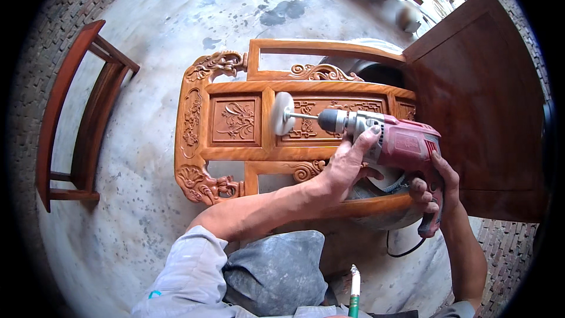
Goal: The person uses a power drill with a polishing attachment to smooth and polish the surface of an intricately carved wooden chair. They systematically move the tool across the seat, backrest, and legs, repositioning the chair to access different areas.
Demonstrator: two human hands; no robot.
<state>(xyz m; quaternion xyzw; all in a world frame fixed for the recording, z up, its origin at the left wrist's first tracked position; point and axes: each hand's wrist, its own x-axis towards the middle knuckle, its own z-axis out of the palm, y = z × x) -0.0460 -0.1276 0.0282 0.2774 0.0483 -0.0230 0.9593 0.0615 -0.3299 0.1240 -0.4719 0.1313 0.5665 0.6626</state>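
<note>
Both my hands hold a dark red power drill (406, 144) over a carved wooden chair (226, 153). My left hand (351, 154) is closed round the drill's front body behind the chuck. My right hand (438, 185) wraps round the rear handle near the trigger. A white buffing wheel (283, 113) on a thin shaft sits in the chuck, at the chair's back, by the frame strip between two carved panels. Whether the wheel touches the wood I cannot tell. The chair lies tipped over, its back toward the left and its broad dark seat (471, 106) standing up at the right.
A rounded black thing like a tyre (376, 73) shows beneath the chair. At the left stands a reddish wooden frame (67, 106). The grey floor (147, 94) has dark stains. A power cord (406, 253) hangs from the drill. A cigarette (355, 282) sticks up at the lower edge.
</note>
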